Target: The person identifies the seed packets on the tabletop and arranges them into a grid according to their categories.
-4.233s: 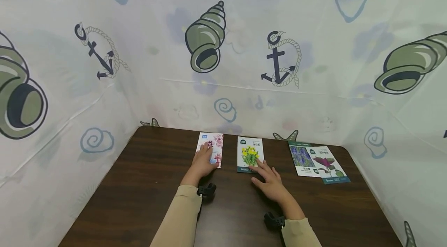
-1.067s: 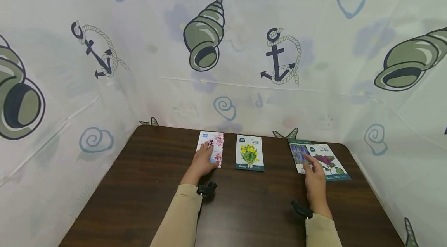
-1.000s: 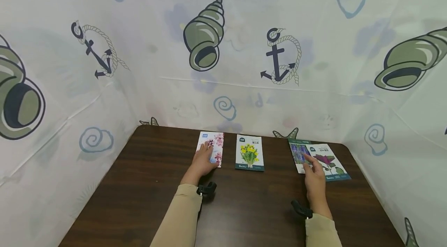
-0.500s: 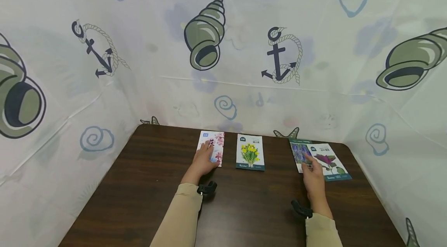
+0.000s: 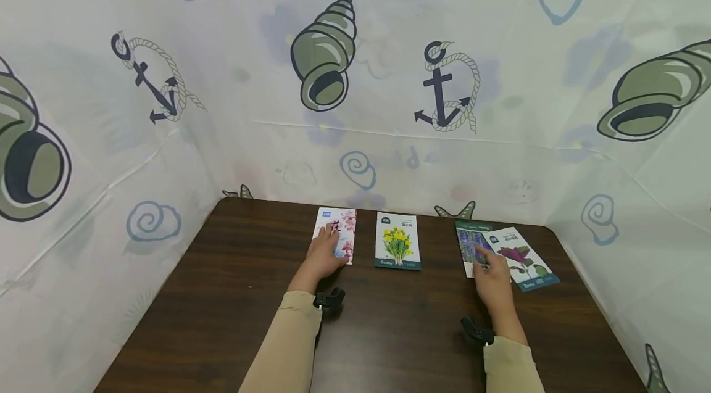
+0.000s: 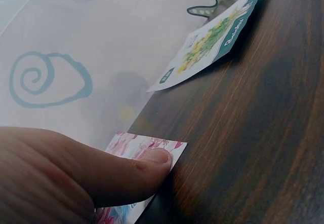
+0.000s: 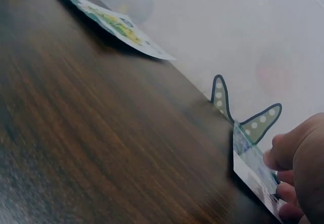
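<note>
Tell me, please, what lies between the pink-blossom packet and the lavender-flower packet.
In the head view, the yellow-flower packet, with bare table on either side.

Looks like curtained-off nook: enclosed w/ shell-&-anchor-print cloth (image 5: 389,100) round back edge & far corners of dk table (image 5: 394,331).

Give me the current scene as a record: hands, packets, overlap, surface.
left hand: resting on pink packet
right hand: at lavender packet, grip unclear
yellow packet: between pink and lavender packets, apart from both, no hand on it
overlap: maroon packet partly over lavender packet
surface: dark wood table
</note>
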A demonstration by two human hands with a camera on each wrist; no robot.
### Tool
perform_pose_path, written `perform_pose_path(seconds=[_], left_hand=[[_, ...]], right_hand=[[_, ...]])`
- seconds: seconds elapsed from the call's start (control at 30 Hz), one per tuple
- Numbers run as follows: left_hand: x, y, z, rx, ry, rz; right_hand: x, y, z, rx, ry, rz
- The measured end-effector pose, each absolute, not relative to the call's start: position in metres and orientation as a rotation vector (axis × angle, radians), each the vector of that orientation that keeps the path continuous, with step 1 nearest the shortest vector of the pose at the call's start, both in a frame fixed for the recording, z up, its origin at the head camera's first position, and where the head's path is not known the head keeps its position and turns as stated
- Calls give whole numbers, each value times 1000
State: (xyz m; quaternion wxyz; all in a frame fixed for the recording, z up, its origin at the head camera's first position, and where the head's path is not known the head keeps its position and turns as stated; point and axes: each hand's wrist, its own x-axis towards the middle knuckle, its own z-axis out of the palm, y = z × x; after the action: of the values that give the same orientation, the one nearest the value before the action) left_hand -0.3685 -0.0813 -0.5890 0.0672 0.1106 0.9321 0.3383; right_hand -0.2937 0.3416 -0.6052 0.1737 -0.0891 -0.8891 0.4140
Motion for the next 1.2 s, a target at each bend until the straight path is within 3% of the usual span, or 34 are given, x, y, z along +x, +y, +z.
perform_pose_path(seconds=[0.53,1.2], left_hand=[[-372,-87,-593,362,2823,1037],[-372,-82,-596,369,2840,1030]], right_hand=[[-290,343,-602,-484,-2660,967],[-294,353,-599,-279,-2936,719]])
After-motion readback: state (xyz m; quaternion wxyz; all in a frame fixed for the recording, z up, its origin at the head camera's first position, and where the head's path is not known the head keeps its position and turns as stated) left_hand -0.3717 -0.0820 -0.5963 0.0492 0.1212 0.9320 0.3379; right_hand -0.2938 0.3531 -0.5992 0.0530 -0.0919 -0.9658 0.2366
